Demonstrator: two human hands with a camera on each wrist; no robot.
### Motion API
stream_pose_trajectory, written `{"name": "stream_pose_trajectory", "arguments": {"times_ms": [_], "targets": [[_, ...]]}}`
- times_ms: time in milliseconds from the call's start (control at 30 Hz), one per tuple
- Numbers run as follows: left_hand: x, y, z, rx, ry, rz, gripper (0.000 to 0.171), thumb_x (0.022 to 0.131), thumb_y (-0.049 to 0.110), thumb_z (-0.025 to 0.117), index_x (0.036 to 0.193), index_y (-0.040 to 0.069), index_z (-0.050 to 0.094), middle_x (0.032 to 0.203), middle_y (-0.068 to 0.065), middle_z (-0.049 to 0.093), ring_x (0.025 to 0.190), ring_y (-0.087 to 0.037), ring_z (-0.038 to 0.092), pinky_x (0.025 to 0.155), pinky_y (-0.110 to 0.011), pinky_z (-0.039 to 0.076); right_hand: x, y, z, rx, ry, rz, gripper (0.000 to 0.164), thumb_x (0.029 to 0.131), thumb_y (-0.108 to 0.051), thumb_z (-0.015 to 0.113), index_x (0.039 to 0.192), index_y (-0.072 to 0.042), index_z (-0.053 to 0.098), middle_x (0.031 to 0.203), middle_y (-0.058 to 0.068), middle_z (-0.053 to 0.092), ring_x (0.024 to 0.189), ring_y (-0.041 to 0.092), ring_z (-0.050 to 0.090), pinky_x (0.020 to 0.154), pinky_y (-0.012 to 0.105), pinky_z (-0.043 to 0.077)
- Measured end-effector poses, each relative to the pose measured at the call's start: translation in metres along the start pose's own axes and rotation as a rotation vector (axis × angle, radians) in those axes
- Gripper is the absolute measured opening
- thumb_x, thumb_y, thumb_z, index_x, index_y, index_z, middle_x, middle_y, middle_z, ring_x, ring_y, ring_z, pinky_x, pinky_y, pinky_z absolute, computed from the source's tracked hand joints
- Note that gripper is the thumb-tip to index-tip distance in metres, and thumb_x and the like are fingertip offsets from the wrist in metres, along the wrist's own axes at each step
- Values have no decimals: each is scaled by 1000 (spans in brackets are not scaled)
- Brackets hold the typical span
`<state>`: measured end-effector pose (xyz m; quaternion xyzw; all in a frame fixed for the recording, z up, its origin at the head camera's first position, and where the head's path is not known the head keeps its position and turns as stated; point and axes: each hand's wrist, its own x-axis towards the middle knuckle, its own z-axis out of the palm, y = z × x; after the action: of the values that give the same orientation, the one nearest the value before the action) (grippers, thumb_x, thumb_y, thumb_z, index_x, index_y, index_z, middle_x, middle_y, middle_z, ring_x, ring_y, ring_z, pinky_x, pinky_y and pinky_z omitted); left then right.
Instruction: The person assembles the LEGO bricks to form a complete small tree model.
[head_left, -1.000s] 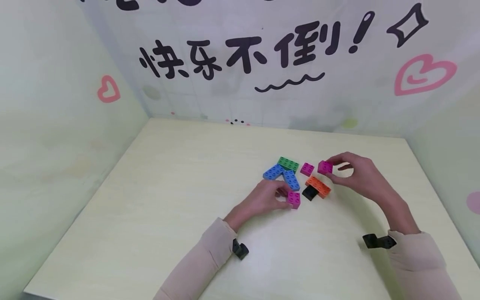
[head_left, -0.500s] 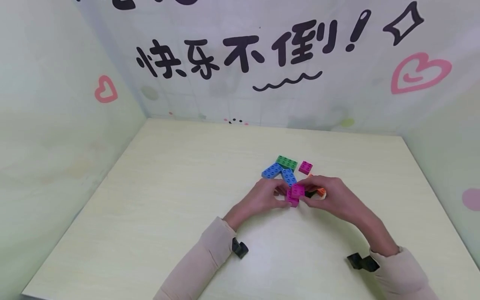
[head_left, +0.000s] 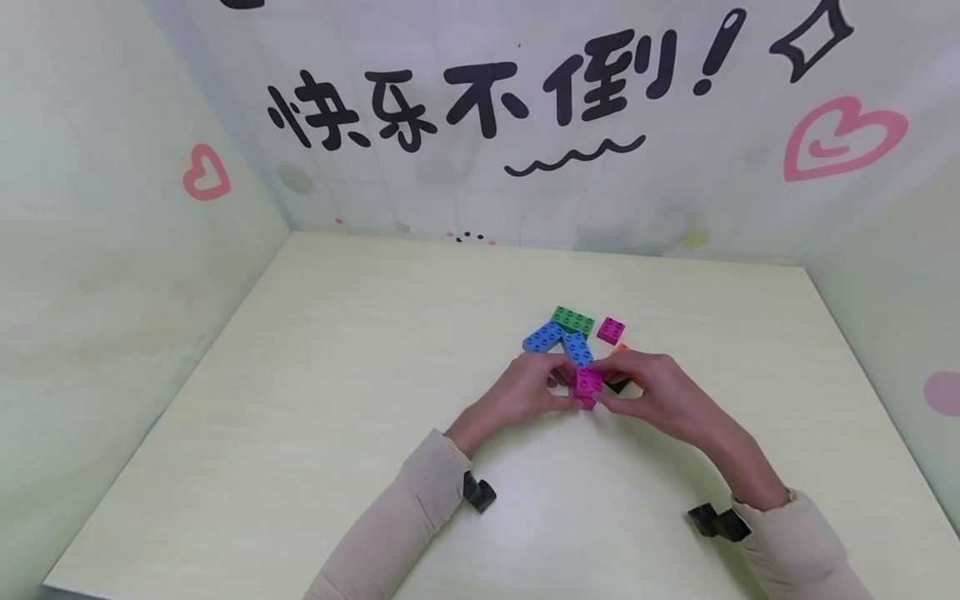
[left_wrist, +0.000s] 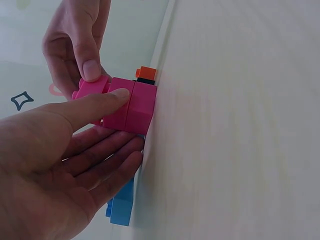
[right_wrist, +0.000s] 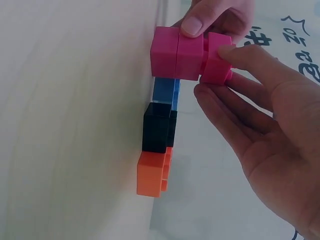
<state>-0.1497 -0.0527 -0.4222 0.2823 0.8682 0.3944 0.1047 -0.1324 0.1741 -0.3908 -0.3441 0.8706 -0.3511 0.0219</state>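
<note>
Two joined pink building bricks (right_wrist: 165, 52) stand as a small stack on the table. My left hand (head_left: 516, 393) grips the stack, its thumb on one side, as the left wrist view shows. A third pink brick (right_wrist: 216, 62) is pinched between thumb and fingers of my right hand (head_left: 660, 396). It sits on the studs of the stack, slightly tilted, with a narrow gap showing in the right wrist view. Behind the hands lie two blue bricks (head_left: 543, 337), a green brick (head_left: 573, 320) and a loose pink brick (head_left: 611, 330).
A black brick (right_wrist: 156, 127) and an orange brick (right_wrist: 151, 175) lie beside the stack, partly hidden by the right hand in the head view. The pale table (head_left: 300, 375) is bounded by printed cloth walls (head_left: 420, 192) at the back and sides.
My right hand has moved left and towards me, bringing its pink brick from beside the loose one onto the stack. The left hand has stayed in place, holding the stack.
</note>
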Motion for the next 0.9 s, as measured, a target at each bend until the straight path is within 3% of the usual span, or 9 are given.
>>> {"name": "stream_pose_trajectory", "arguments": {"times_ms": [367,500,667,900], "targets": [[0,0,1,40,17,21,34,82,23,82,110,9,67,96,3,68,88,-5,63,78,-14,48,1,-1,-1,-18,-9,-15,36,79,0,80,113,-7,73,102,-2,68,83,18,62,67,35,56],[-2,1,-6,-23,2,28,38,82,30,80,112,12,66,98,8,65,92,-8,62,79,-16,49,2,2,1,-4,-8,17,37,79,-2,81,115,-8,73,102,-3,68,83,20,62,66,36,55],[-4,7,-18,-104,48,38,34,83,30,79,111,13,68,102,9,66,95,-13,63,79,-20,51,4,5,1,41,-14,55,43,77,-4,83,118,-7,70,101,-3,68,87,22,65,74,41,56],[-3,11,-16,-56,50,30,29,84,26,79,108,12,70,100,6,68,92,-9,64,77,-16,50,-2,8,-7,89,4,92,35,79,-8,82,112,-14,70,100,-7,69,88,13,66,76,43,56]]}}
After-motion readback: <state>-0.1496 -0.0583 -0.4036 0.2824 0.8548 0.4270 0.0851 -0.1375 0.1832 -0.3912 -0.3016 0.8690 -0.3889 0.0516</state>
